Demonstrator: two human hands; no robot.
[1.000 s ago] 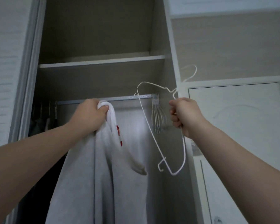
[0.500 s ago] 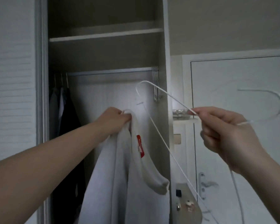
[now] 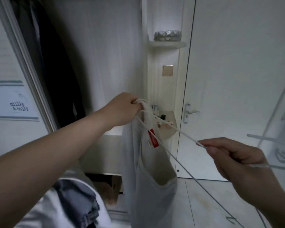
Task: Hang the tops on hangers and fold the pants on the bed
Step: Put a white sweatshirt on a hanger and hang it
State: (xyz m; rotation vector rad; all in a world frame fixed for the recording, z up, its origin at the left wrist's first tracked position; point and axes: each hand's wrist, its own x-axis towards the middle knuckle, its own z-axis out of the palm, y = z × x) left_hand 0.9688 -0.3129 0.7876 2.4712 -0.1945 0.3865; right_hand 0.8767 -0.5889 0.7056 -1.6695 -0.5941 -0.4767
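White wire hanger [image 3: 176,129], pinched by the right hand [image 3: 237,162], slants up-left toward the neck of the top [image 3: 148,186] gripped by the left hand [image 3: 122,111].

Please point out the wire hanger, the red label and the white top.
wire hanger [image 3: 186,135], head view: the upper straight wire.
red label [image 3: 153,138], head view: its middle.
white top [image 3: 151,208], head view: hanging cloth below the neckline.

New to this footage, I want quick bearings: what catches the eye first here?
At centre, the left hand grips a hanging white top by its upper edge, a red label showing inside. At lower right, the right hand pinches a white wire hanger whose far end reaches the top. Dark clothes hang in the wardrobe at upper left.
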